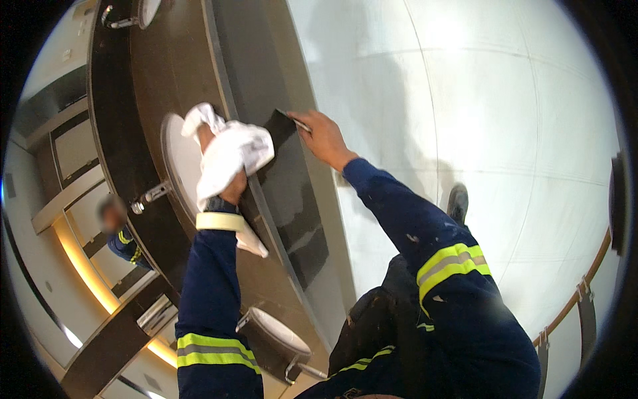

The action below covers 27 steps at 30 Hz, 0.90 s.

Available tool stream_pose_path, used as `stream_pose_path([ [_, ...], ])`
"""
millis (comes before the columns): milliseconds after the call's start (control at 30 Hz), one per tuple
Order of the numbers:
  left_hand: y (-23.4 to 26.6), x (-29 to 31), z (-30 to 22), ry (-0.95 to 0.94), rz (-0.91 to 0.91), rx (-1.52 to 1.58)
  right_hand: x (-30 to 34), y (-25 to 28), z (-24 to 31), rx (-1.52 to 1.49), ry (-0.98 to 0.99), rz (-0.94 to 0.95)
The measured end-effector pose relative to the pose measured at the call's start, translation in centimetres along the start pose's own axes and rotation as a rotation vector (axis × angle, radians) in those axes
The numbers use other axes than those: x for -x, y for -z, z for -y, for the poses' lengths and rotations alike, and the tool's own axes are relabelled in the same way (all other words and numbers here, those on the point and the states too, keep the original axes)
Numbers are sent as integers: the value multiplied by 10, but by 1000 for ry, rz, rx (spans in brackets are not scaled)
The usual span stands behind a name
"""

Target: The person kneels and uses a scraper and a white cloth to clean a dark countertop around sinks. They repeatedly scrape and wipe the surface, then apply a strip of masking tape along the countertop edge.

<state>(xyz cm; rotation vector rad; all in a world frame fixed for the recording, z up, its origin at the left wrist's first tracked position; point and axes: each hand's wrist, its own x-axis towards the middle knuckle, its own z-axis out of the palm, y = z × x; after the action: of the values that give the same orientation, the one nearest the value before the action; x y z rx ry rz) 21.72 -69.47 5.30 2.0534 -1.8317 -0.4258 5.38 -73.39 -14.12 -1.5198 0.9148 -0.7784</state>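
My left hand [232, 189] is wrapped in and closed on a white cloth [240, 149], which lies over the counter edge and partly covers a white washbasin [179, 149]. A cream roll of tape [220, 221] sits around my left wrist. In my right hand [325, 138] is a thin flat scraper [292, 119], its blade against the dark front panel [256, 63] below the counter edge. Darker, wet-looking patches [299, 219] mark that panel under the cloth. The cloth hides most of my left fingers.
A chrome tap [151, 195] stands behind the basin. Another basin [279, 332] is near the lower edge, and one more [147, 12] at the far end. A mirror [73, 166] runs along the left, reflecting a person. Pale floor tiles [478, 120] are on the right.
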Motion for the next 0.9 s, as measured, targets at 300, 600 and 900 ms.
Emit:
stream_pose_path([
  [300, 6, 30, 50, -278, 301, -306, -5, -5, 13, -69, 27, 7],
  [600, -8, 8, 71, 574, 555, 719, -222, 37, 2, -55, -35, -10],
  [900, 31, -300, 103, 336, 334, 1288, -317, 41, -2, -82, -15, -38],
])
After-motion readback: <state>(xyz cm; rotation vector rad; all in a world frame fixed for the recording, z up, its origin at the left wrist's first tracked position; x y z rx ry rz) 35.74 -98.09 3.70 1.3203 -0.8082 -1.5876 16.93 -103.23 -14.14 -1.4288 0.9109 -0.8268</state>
